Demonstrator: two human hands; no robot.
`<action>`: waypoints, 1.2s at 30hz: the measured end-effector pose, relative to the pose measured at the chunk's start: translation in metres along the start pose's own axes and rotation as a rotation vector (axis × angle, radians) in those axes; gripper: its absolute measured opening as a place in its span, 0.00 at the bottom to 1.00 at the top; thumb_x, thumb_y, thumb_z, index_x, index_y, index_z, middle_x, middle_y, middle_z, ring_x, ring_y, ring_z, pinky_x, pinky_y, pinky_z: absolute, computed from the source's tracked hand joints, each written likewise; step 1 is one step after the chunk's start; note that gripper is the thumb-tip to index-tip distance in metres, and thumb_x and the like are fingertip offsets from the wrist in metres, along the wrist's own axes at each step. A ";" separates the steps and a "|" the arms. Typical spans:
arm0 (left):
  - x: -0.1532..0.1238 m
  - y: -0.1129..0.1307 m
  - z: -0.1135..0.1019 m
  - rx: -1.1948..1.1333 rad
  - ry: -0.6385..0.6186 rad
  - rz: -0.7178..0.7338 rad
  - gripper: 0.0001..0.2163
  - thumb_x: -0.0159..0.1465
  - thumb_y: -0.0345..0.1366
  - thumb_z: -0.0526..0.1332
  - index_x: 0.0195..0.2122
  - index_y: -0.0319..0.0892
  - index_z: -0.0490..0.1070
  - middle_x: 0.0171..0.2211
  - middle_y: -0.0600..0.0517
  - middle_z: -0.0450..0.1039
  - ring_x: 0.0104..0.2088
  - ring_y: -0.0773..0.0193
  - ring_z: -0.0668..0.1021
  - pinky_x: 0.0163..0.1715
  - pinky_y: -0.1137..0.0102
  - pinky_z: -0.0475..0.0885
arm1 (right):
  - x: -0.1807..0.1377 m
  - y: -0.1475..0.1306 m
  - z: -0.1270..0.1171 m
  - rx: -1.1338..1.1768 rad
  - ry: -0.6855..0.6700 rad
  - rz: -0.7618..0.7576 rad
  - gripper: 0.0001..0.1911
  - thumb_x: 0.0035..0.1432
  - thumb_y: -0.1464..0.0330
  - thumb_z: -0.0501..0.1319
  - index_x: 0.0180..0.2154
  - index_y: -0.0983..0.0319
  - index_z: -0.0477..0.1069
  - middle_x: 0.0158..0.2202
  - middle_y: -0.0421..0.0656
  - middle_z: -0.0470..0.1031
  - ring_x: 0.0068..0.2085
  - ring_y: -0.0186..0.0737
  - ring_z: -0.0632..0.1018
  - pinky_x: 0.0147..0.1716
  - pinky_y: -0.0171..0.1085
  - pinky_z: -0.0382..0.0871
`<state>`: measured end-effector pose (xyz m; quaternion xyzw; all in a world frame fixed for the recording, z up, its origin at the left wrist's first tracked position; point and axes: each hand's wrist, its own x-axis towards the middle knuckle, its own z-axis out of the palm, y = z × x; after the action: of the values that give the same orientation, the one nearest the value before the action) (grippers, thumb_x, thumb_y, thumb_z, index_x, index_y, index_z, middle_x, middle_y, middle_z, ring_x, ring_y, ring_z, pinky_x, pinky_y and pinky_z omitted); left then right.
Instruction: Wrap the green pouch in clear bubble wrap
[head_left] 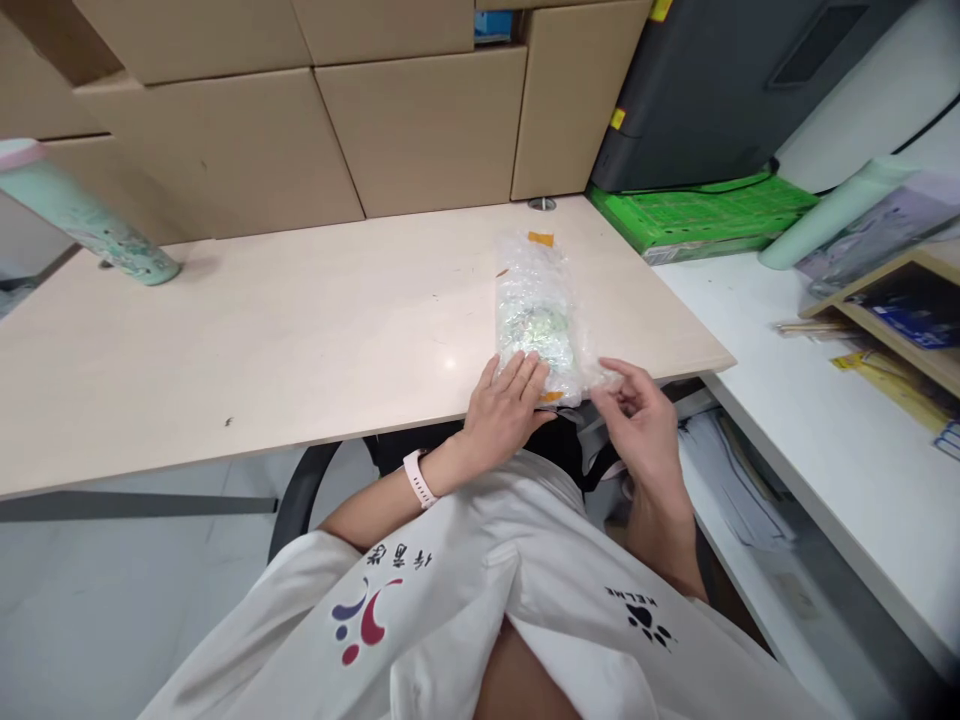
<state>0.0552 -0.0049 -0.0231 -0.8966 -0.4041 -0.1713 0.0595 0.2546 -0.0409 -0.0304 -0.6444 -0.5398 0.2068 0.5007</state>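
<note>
Head view: bubble-wrapped parcel, crinkly, clear, oblong, lying on smooth pale desk. Left grip pressing parcel's near end, fingers extended, grasping nothing; right grip pinching loose plastic edge right of parcel, fingertips nearly closed. Cardboard boxes standing beyond parcel.

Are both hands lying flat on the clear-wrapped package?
No, only the left hand lies flat on the package; the right hand, fingers curled, is at the loose wrap along its right side.
</note>
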 end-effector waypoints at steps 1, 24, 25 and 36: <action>0.000 0.000 -0.001 0.031 -0.029 0.016 0.25 0.74 0.43 0.53 0.68 0.34 0.61 0.68 0.41 0.63 0.69 0.51 0.66 0.69 0.53 0.62 | -0.001 0.002 0.000 0.047 0.034 0.036 0.25 0.60 0.57 0.64 0.57 0.57 0.73 0.30 0.40 0.75 0.31 0.41 0.77 0.37 0.45 0.75; -0.022 0.014 -0.028 -0.058 0.134 -0.062 0.17 0.72 0.29 0.54 0.60 0.38 0.70 0.55 0.45 0.79 0.45 0.59 0.85 0.31 0.70 0.81 | -0.038 -0.050 0.043 0.865 -0.029 0.269 0.41 0.60 0.47 0.63 0.69 0.48 0.55 0.64 0.46 0.71 0.61 0.48 0.75 0.52 0.47 0.78; -0.022 0.015 -0.027 -0.049 0.147 -0.049 0.16 0.72 0.29 0.54 0.59 0.37 0.71 0.55 0.44 0.79 0.46 0.59 0.85 0.33 0.70 0.81 | -0.038 -0.050 0.042 0.869 -0.073 0.303 0.40 0.59 0.47 0.65 0.68 0.49 0.58 0.62 0.46 0.73 0.59 0.48 0.76 0.52 0.46 0.78; -0.025 -0.004 -0.058 -0.274 -0.072 0.178 0.20 0.72 0.41 0.56 0.62 0.38 0.68 0.60 0.43 0.74 0.59 0.52 0.78 0.48 0.60 0.81 | -0.023 -0.034 0.033 0.423 -0.068 0.151 0.35 0.56 0.62 0.68 0.64 0.51 0.65 0.68 0.41 0.65 0.68 0.51 0.67 0.65 0.53 0.65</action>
<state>0.0217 -0.0339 0.0216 -0.9340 -0.2979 -0.1868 -0.0631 0.2039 -0.0502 -0.0211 -0.5563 -0.4510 0.3740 0.5893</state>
